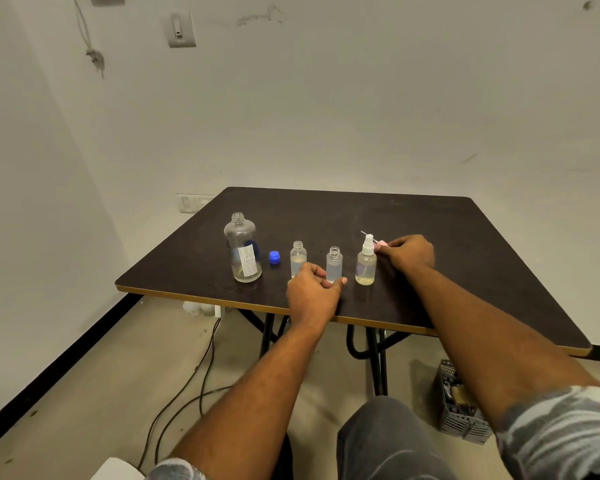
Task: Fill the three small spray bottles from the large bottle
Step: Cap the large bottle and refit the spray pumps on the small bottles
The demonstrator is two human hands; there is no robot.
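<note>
The large clear bottle (242, 249) stands uncapped on the dark table (499, 265), a little liquid at its bottom. Its blue cap (274, 257) lies just to its right. Three small bottles stand in a row, each holding liquid: the left one (298, 256) and the middle one (334, 263) are open, the right one (366, 263) carries a white spray top. My left hand (312, 292) rests in front of the left and middle bottles, fingers loosely curled, touching the middle bottle's base. My right hand (409, 252) pinches a pink spray head (381, 243) behind the right bottle.
The table's front edge runs close to my left wrist. Below it are black folding legs (378, 355), cables (187, 386) on the floor and a grey plastic basket (459, 407) at the right. A white wall with a socket stands behind.
</note>
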